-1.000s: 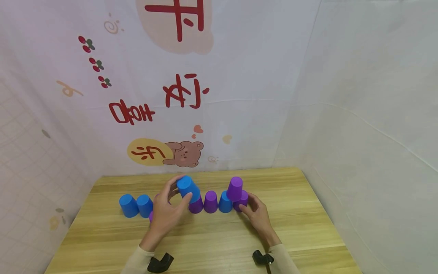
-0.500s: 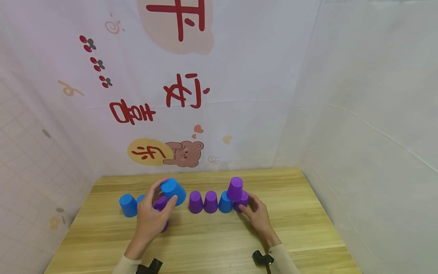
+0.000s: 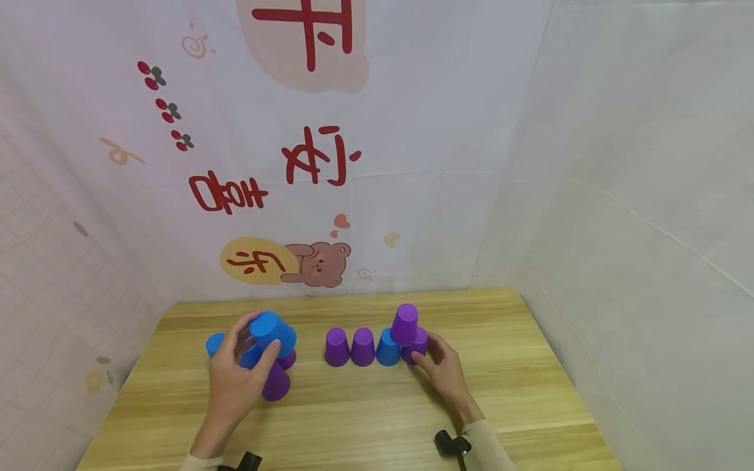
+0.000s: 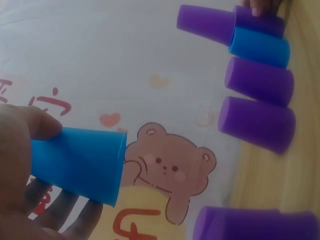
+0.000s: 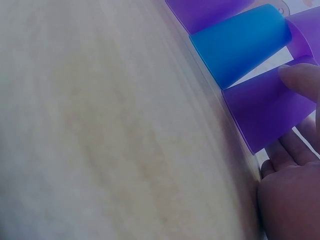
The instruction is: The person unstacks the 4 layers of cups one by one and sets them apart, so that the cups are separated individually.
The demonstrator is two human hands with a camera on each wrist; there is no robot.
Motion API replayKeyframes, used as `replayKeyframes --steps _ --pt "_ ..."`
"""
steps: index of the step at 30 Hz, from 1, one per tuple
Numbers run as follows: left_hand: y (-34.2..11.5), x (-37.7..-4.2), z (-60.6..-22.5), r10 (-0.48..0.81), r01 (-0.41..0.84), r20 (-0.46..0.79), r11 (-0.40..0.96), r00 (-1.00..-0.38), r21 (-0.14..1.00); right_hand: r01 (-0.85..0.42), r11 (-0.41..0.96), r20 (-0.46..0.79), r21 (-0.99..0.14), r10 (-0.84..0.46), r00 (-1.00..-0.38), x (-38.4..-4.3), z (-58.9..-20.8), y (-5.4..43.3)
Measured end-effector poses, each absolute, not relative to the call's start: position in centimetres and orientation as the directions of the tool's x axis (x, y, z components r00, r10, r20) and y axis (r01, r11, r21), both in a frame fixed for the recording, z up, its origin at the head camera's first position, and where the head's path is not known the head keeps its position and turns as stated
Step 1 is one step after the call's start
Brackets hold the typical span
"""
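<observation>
My left hand grips an upside-down blue cup between thumb and fingers, raised over the cups on the left side. In the left wrist view this blue cup is tilted, its rim away from the palm. My right hand holds the purple cup at the right end of a row, thumb on its near side. Along that row stand a blue cup and two purple cups, one beside the other. Another purple cup rests upside down on top, bridging the row's two right-hand cups.
Beneath and around the left hand stand a purple cup, a second purple cup and a blue cup, with another blue cup farther left, partly hidden. A printed cloth hangs behind the wooden table.
My left hand has carried the blue cup leftward, away from the row's left end to above the left-hand cups. The right hand has stayed on its purple cup.
</observation>
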State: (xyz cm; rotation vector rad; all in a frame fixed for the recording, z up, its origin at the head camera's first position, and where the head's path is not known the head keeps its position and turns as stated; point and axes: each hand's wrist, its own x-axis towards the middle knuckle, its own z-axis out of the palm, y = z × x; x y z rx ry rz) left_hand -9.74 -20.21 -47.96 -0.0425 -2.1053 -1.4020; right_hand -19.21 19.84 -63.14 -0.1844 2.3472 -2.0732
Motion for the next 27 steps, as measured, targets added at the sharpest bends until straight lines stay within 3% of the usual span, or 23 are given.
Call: replayKeyframes --steps 17,27 --pt "-23.0 -8.0 -48.3 -0.422 0.21 0.424 0.464 -0.801 0.86 -0.081 0.11 0.07 -0.991 -0.099 -0.993 -19.5 -63.1 20.0" --pt "-24.2 -7.4 -49.8 -0.439 0.244 0.456 0.458 -0.774 0.855 -0.077 0.11 0.067 -0.991 -0.089 -0.994 -19.6 -63.1 20.0"
